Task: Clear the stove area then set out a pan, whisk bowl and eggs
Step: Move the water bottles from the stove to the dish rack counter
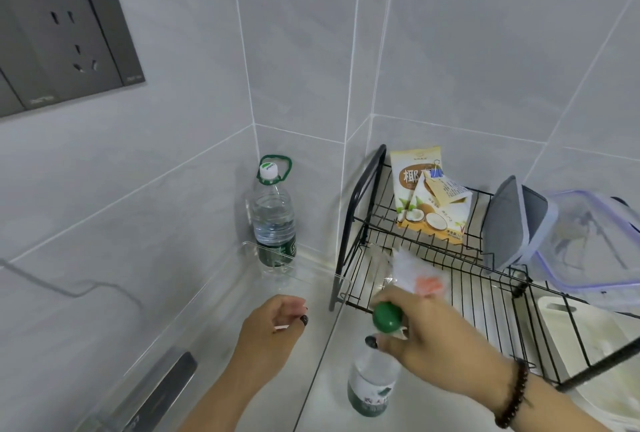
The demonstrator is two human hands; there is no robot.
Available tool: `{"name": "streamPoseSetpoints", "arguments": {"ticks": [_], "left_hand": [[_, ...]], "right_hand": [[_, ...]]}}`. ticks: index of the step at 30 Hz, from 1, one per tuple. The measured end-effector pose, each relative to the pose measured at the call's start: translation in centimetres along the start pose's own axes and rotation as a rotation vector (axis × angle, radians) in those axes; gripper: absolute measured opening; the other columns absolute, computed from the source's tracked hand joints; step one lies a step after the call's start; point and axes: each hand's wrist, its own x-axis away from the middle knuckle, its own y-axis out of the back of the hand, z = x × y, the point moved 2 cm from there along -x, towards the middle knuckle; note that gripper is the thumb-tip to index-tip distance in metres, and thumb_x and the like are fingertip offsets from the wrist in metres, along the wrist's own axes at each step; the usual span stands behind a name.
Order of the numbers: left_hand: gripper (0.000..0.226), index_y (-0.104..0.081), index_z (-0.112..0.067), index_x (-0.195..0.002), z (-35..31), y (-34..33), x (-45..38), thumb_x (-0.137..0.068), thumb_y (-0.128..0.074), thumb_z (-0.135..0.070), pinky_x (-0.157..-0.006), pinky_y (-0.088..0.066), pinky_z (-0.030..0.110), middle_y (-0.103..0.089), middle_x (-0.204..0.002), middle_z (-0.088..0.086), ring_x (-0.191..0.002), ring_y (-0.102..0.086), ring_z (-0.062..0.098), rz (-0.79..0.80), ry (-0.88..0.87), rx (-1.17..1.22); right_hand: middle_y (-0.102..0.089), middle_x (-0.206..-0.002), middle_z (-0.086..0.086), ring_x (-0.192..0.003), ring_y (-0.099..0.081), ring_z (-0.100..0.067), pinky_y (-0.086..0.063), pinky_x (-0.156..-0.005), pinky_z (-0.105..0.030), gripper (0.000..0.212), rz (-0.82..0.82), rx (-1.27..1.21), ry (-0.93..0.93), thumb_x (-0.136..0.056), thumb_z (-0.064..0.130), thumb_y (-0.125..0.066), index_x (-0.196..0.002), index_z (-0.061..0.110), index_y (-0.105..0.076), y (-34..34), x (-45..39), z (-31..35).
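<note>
A small clear bottle point(370, 386) with a green cap point(387, 317) and a green label stands on the white counter near the bottom centre. My right hand point(429, 334) grips it around the neck, just under the cap. My left hand point(273, 327) hovers to the left of it with its fingers loosely curled and nothing in them. It is close to a clear acrylic panel point(304, 272). No pan, bowl or eggs are in view.
A large water bottle point(273, 220) stands in the tiled corner behind the panel. A black wire rack point(450, 279) on the right holds a coconut snack bag point(429, 196), plastic bags, a grey lid and a clear container point(588, 241). A dark glossy strip point(162, 386) lies bottom left.
</note>
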Motion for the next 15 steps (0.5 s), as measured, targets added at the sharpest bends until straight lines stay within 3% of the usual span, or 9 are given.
{"name": "streamPoseSetpoints", "arguments": {"ticks": [6,8,12,15], "left_hand": [[0.024,-0.069,-0.025,-0.093,0.4,1.3,-0.7,-0.083,-0.069,-0.003,-0.082,-0.05,0.021,-0.076,-0.088,-0.011,-0.083,-0.069,0.001,0.001,0.026,0.023],[0.023,-0.069,-0.025,-0.093,0.4,1.6,-1.0,-0.083,-0.069,-0.005,-0.084,-0.051,0.022,-0.075,-0.089,-0.012,-0.084,-0.069,0.001,0.01,0.03,0.017],[0.025,-0.064,-0.028,-0.1,0.3,2.2,-1.9,-0.085,-0.068,-0.008,-0.079,-0.045,0.015,-0.075,-0.088,-0.014,-0.09,-0.067,0.003,0.026,0.025,0.009],[0.031,-0.058,-0.03,-0.107,0.5,2.8,-2.5,-0.086,-0.068,-0.01,-0.08,-0.045,0.016,-0.074,-0.089,-0.015,-0.094,-0.066,0.003,0.022,0.035,0.022]], "right_hand": [[-0.068,-0.088,0.007,-0.075,-0.066,-0.012,-0.057,-0.071,-0.033,0.039,-0.209,-0.073,0.043,-0.074,0.053,-0.06,-0.108,0.034,-0.056,7.5,-3.3,5.4],[-0.066,-0.086,0.008,-0.072,-0.064,-0.014,-0.053,-0.066,-0.024,0.031,-0.28,-0.092,0.037,-0.078,0.045,-0.065,-0.104,0.031,-0.056,8.9,-4.9,6.8],[-0.064,-0.083,0.008,-0.071,-0.061,-0.009,-0.044,-0.057,-0.017,0.024,-0.422,-0.109,0.057,-0.084,0.034,-0.069,-0.104,0.027,-0.056,9.8,-9.2,8.9],[-0.063,-0.092,0.001,-0.073,-0.056,-0.015,-0.041,-0.061,-0.023,0.028,-0.459,-0.078,0.052,-0.087,0.032,-0.065,-0.11,0.02,-0.055,9.1,-12.6,9.6]]}}
